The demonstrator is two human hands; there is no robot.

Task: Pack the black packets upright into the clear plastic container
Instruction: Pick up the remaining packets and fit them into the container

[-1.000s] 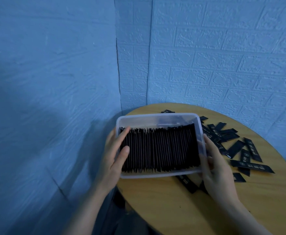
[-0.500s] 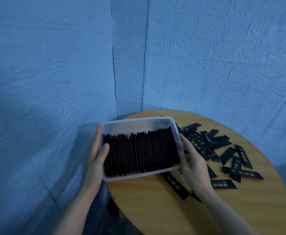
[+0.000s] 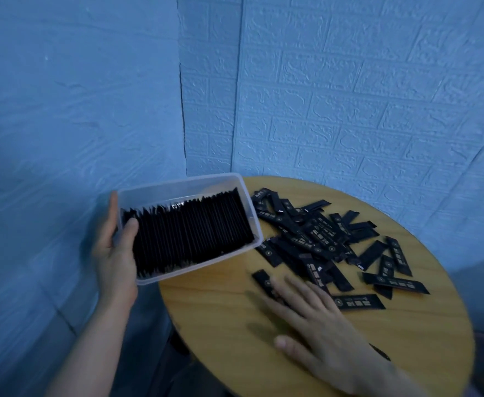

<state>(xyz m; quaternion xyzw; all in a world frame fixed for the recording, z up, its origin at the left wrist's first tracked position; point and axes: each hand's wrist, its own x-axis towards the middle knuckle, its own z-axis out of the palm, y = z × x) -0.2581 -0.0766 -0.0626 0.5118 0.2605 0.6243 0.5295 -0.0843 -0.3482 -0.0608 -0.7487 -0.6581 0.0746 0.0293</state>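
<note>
Head view | our left hand [image 3: 114, 262] grips the clear plastic container [image 3: 183, 186], nearly full of upright black packets [image 3: 189, 233], half off the round wooden table [image 3: 407, 325] | right hand [image 3: 318, 322] flat, fingers spread, holding nothing | many loose black packets [image 3: 321, 239] still unpacked

- We see a translucent, smooth plastic container [image 3: 183, 186].
- Beside it, matt black packets [image 3: 315, 236] lie on our smooth wood-grain table [image 3: 220, 319].
- Behind it, embossed brick-pattern wall [image 3: 349, 96].
</note>
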